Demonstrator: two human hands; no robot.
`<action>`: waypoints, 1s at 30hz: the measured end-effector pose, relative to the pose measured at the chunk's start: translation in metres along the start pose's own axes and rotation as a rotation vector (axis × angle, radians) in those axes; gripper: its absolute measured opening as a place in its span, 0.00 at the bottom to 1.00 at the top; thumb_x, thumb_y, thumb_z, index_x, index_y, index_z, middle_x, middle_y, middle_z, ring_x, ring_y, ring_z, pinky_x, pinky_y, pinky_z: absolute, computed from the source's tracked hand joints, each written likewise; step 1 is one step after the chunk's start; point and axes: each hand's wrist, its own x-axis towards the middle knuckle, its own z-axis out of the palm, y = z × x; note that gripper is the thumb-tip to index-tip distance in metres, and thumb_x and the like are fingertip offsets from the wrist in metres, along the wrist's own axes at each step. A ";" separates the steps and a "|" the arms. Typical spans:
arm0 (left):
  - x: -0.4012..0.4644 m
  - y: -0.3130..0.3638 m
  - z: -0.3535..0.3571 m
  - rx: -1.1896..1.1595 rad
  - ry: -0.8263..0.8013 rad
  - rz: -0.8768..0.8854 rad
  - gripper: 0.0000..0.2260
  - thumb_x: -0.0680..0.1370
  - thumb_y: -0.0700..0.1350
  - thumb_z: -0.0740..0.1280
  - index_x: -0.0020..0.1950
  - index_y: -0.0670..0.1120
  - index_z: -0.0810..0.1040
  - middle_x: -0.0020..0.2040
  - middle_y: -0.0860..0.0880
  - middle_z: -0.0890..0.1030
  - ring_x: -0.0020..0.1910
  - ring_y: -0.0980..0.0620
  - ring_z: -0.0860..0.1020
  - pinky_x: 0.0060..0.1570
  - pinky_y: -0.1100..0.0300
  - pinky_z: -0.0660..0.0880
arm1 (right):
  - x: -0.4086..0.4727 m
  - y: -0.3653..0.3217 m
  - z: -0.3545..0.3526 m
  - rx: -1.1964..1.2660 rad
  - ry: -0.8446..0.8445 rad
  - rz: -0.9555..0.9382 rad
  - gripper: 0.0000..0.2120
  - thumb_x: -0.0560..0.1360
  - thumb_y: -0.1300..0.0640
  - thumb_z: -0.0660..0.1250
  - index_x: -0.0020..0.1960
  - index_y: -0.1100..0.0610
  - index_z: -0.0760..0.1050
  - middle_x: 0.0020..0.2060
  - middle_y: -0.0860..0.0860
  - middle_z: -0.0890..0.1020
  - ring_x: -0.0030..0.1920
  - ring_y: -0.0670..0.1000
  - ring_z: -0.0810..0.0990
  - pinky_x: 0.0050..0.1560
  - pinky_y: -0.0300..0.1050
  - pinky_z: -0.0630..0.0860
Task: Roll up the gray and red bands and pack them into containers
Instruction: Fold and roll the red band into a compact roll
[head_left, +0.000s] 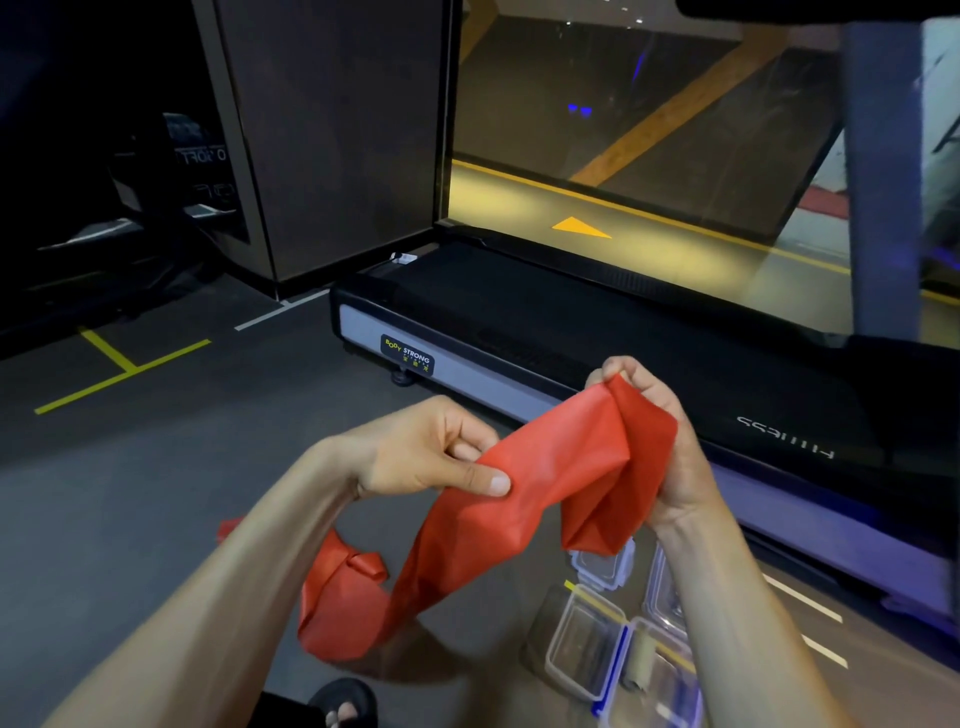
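Red band: the red band (524, 499) is held up between both hands over the floor (156, 493); its loose end trails down to the near left and lies crumpled there.
Why held so: lifted and drawn out, probably to straighten it before rolling from the right end.
Left hand: the left hand (415, 452) pinches the band's middle, thumb on top, fingers (467, 434) curled beneath.
Right hand: the right hand (660, 441) grips the bunched end, fingers closed round it.
Containers: clear containers (587, 639) stand open on the floor at the near right, below the right forearm, beside the treadmill (519, 332).
Gray band: a grayish roll seems to lie in one container; not certain.
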 end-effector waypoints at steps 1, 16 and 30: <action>-0.001 0.001 0.001 0.002 0.006 0.002 0.18 0.81 0.37 0.68 0.35 0.55 0.83 0.30 0.61 0.77 0.30 0.64 0.69 0.34 0.68 0.65 | 0.000 -0.001 0.001 -0.002 0.014 0.004 0.05 0.76 0.55 0.72 0.42 0.51 0.79 0.37 0.48 0.79 0.34 0.46 0.74 0.36 0.40 0.73; -0.001 0.002 0.001 0.020 0.058 -0.010 0.09 0.79 0.46 0.70 0.38 0.51 0.82 0.32 0.45 0.64 0.33 0.53 0.60 0.33 0.60 0.59 | -0.004 -0.007 0.003 0.050 0.084 0.030 0.19 0.83 0.68 0.56 0.41 0.53 0.77 0.34 0.48 0.77 0.30 0.45 0.73 0.30 0.37 0.73; -0.004 -0.001 -0.005 -0.088 -0.001 0.026 0.12 0.80 0.46 0.69 0.37 0.53 0.83 0.29 0.58 0.70 0.30 0.60 0.64 0.32 0.65 0.61 | -0.008 -0.007 -0.010 -0.112 0.050 -0.015 0.08 0.81 0.60 0.65 0.44 0.54 0.79 0.37 0.51 0.78 0.33 0.46 0.75 0.35 0.38 0.73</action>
